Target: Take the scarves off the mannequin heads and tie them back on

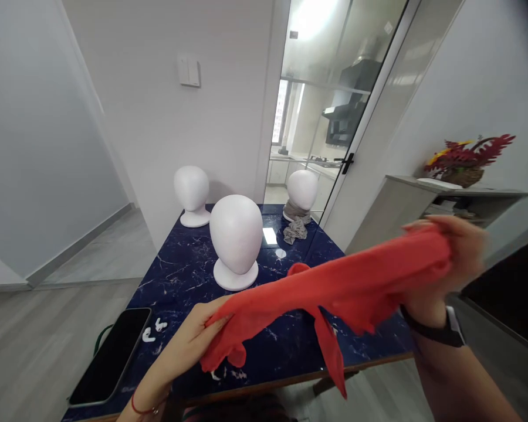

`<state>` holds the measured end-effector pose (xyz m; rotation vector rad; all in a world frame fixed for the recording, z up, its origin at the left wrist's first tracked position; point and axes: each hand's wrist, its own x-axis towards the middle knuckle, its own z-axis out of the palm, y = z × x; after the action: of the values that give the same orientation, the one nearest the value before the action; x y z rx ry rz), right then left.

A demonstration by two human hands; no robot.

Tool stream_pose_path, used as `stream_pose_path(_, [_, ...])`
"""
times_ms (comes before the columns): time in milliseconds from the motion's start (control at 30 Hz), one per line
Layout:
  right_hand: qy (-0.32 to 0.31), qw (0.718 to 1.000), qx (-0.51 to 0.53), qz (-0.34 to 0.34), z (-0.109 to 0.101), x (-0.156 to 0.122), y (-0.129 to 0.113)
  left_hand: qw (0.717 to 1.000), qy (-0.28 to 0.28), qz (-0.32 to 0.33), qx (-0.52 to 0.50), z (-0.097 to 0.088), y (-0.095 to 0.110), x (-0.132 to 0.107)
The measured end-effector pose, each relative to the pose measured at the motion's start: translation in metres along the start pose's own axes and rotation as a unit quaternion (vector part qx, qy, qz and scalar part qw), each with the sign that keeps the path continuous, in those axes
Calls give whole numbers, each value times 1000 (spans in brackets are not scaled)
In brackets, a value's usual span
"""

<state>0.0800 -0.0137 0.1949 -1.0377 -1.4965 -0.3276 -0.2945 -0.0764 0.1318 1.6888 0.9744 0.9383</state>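
A red scarf is stretched slantwise between my two hands above the table, folded into a long band. Its left end is pinched in my left hand, low over the table's front. Higher up at the right, my right hand is closed round the other end, slightly blurred. Loose corners dangle below the band, one a long pointed tail. Just beyond the scarf stands a bare white mannequin head.
A second white mannequin head stands at the back left. Another white head at the back right wears a grey scarf round its neck. A tablet and white earbuds lie front left on the dark blue marbled table.
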Motion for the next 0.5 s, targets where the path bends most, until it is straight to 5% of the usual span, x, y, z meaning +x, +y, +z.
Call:
stream_pose_path(100, [-2,1000,8,25,18,6,-10,1000,5,-15,-23,-7,-6,-5])
stream_pose_path(233, [-150,988,28,12,48,23,-21,980,76,-98,-153,-27,-23,-21])
stream_pose_path(333, [-269,958,96,-2,67,38,-28,943,112,-76,-303,-41,-34,-31])
stream_pose_path(400, [-313,937,155,9,79,45,-32,903,77,-64,-417,-41,-38,-30])
stream_pose_path(500, [-318,921,223,38,98,54,-38,847,-15,-150,-509,-24,-38,-14])
